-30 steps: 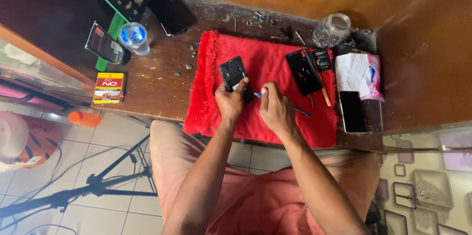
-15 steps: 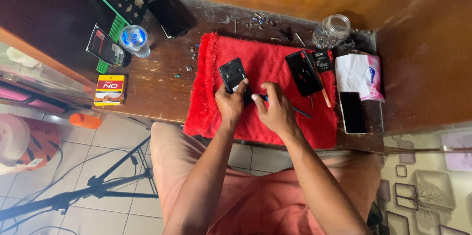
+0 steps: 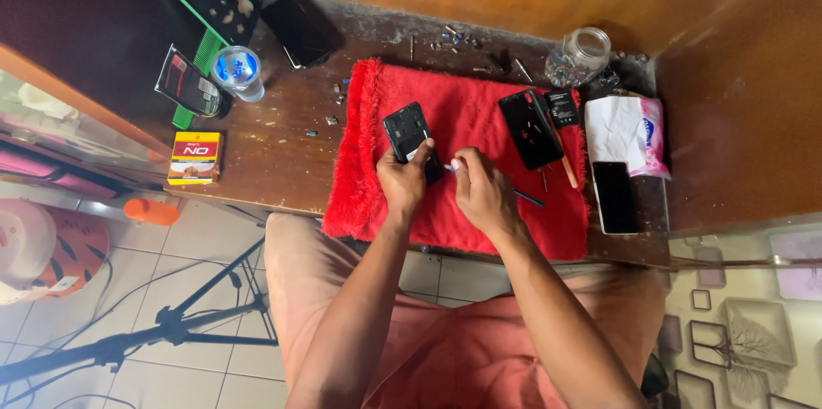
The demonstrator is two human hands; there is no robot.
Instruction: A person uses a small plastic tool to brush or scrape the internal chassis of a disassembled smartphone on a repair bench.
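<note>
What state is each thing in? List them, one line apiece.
Black phone: back side up on the red cloth, held by left hand.
Right hand: grips a thin blue tool.
Second phone: lying opened.
Third phone: screen dark.
Glass jar: lidless.

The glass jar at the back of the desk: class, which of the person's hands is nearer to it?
Right. The right hand works on the red cloth below the glass jar; the left hand, holding the opened black phone, is farther left.

An opened phone (image 3: 409, 137) lies on the cloth (image 3: 462, 109), left of a second phone (image 3: 530, 127). A third phone (image 3: 615, 197) lies right of the cloth, a jar (image 3: 579, 56) behind it.
</note>
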